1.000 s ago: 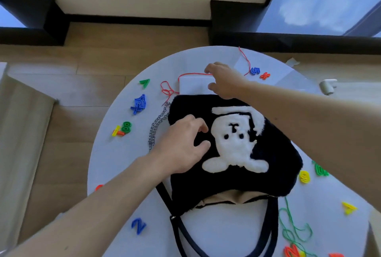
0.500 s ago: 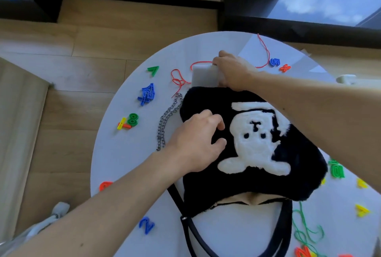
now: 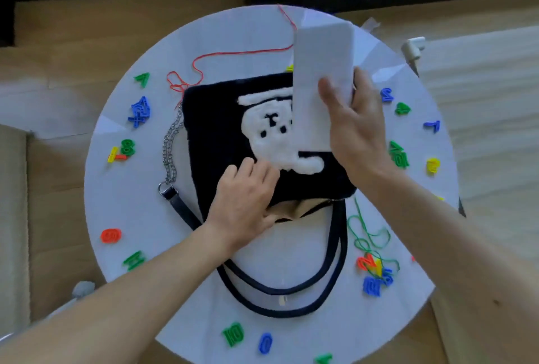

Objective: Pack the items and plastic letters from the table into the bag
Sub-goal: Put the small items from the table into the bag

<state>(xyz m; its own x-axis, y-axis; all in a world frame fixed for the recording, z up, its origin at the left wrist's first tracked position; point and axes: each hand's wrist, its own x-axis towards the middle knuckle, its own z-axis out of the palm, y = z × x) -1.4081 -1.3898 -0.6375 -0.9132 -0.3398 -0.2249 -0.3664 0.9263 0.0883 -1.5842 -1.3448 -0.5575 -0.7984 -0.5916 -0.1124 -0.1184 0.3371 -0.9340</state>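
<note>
Table (image 3: 262,36): round and white; it carries everything named below.
Bag (image 3: 221,130): black plush with a white bear figure, lying flat at the table's centre, its mouth turned to the near edge, where tan lining (image 3: 303,209) shows.
Straps (image 3: 291,290): dark loops trailing from the mouth toward the near edge.
Chain (image 3: 170,144): silver, lying along the bag's left side.
White pack (image 3: 320,71): a flat oblong with rounded corners, lifted above the bag's right half, its long axis pointing to the far edge.
Right hand (image 3: 355,127): grasps the pack's lower part, thumb across the front, fingers behind.
Left hand (image 3: 245,197): fingers curled on the plush, thumb at the opening; it appears to grip the upper lip of the mouth.
Plastic letters (image 3: 139,112): coloured pieces scattered near the left, right and near edges, none yet in the bag.
Red string (image 3: 204,63): toward the far edge.
Green string (image 3: 364,235): by the near-right edge.
Handling, pack: probably light, and it keeps its shape when held by one end; taking it by the long sides should suit sliding it in end-first.
Handling, bag: soft and limp, so the mouth likely needs holding open.
</note>
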